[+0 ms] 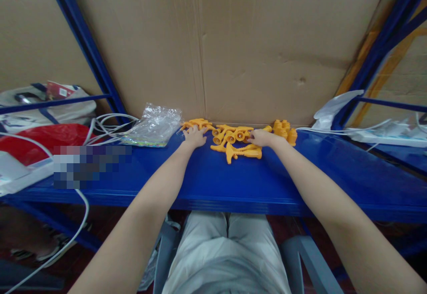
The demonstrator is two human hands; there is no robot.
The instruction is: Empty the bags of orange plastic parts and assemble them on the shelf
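Several yellow-orange plastic parts lie on the blue table in front of me. My left hand [194, 137] rests with spread fingers at the near side of a group of flat branching yellow parts [200, 123]. My right hand [261, 138] touches the right end of a row of yellow cone-ended parts [229, 135]; its fingertips are bent over them, and whether they grip one cannot be made out. Nearer to me lies a small pile of long yellow parts [230, 151]. Short yellow cup-like pieces [282, 128] stand together just beyond my right wrist.
Clear plastic bags [155, 125] lie left of my left hand. White cables, a red bag [56, 137] and a cloth bag sit farther left. Cardboard [233, 54] closes the back between blue posts. A white power strip [390, 137] is at right.
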